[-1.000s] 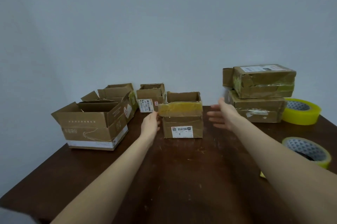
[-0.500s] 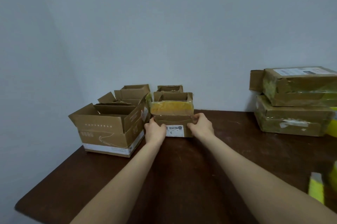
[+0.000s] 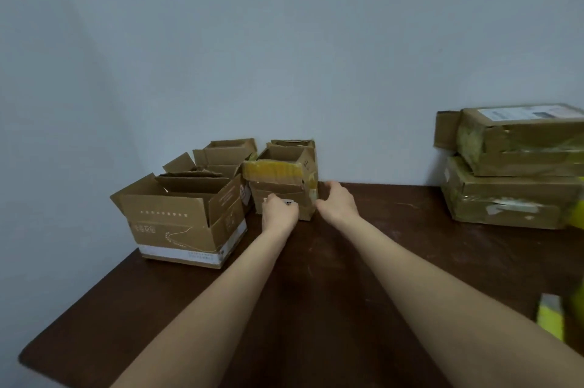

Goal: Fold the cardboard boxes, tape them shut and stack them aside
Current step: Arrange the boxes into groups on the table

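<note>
At the far left of the dark wooden table [image 3: 316,308] stands a large open box [image 3: 177,223] with its flaps up, and two more open boxes [image 3: 227,155] crowd in behind it near the wall. Just beside them sits the small open box [image 3: 279,177] with a yellow-taped front flap (another box [image 3: 294,143] peeks out behind it). The left hand [image 3: 279,212] lies against this small box's front face, fingers bent; whether it actually grips, I cannot tell. The right hand [image 3: 336,202] hovers by the box's right side with fingers spread and relaxed, thumb close to the lower corner. Well apart, at the right, two taped boxes [image 3: 512,201] lie stacked against the wall. A blurred yellow object [image 3: 551,318] sits at the right edge.
</note>
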`<action>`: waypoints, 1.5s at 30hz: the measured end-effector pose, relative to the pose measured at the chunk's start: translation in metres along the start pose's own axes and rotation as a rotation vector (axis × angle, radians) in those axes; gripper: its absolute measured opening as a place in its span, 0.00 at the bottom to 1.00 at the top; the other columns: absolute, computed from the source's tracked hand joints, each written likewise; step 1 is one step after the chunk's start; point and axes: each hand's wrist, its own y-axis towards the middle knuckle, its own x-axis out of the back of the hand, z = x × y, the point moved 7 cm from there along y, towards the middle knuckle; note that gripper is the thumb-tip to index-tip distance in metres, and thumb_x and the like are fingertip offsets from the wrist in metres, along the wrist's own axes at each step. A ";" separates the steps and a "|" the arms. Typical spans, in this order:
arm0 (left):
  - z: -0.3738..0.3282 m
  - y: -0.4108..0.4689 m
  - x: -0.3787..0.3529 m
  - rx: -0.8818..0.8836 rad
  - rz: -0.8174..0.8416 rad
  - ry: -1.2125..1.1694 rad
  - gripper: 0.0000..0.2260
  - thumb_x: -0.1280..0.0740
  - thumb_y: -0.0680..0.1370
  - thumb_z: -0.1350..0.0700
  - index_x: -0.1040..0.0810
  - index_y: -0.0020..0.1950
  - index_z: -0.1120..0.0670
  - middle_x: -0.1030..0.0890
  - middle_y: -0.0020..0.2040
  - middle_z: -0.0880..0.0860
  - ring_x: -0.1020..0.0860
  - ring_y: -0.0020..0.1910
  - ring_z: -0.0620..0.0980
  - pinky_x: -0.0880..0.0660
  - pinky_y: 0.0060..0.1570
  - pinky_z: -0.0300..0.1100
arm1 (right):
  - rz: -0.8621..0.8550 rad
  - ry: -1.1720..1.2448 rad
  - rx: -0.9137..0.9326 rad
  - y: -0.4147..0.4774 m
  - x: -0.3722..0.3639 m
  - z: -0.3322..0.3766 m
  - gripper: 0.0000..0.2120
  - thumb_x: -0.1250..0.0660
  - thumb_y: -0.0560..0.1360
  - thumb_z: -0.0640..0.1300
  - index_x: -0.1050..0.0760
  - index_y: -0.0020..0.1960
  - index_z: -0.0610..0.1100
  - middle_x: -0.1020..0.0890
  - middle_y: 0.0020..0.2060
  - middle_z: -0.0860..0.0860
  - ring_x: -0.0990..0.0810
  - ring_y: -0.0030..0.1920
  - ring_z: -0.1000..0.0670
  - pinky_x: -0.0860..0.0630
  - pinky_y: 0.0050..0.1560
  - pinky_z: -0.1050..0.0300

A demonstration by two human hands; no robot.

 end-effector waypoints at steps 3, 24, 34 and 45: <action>-0.034 -0.024 -0.013 -0.110 0.005 0.011 0.22 0.37 0.78 0.56 0.36 0.72 0.58 0.31 0.68 0.58 0.26 0.61 0.57 0.27 0.59 0.50 | -0.097 -0.016 -0.017 -0.011 0.042 -0.005 0.22 0.38 0.77 0.40 0.34 0.71 0.46 0.29 0.67 0.45 0.27 0.64 0.44 0.28 0.59 0.53; -0.282 -0.117 -0.215 -0.421 0.399 -0.306 0.28 0.41 0.79 0.46 0.41 0.75 0.58 0.32 0.71 0.56 0.31 0.68 0.57 0.33 0.67 0.52 | -0.740 0.144 -0.320 -0.029 0.356 -0.148 0.37 0.37 0.78 0.50 0.54 0.78 0.44 0.51 0.78 0.45 0.48 0.77 0.44 0.42 0.72 0.46; -0.245 -0.103 -0.161 -0.344 0.253 -0.548 0.22 0.35 0.77 0.48 0.31 0.69 0.55 0.24 0.62 0.51 0.24 0.59 0.49 0.27 0.62 0.48 | -0.695 0.306 -0.275 -0.038 0.341 -0.130 0.36 0.37 0.74 0.64 0.38 0.74 0.43 0.32 0.71 0.45 0.32 0.69 0.41 0.34 0.67 0.47; -0.084 -0.102 -0.006 -0.321 0.040 -0.357 0.20 0.30 0.75 0.54 0.29 0.65 0.56 0.22 0.51 0.48 0.22 0.48 0.47 0.23 0.53 0.47 | -0.259 0.364 -0.116 -0.080 0.173 -0.084 0.14 0.22 0.65 0.39 0.26 0.42 0.49 0.17 0.46 0.49 0.18 0.46 0.49 0.20 0.52 0.46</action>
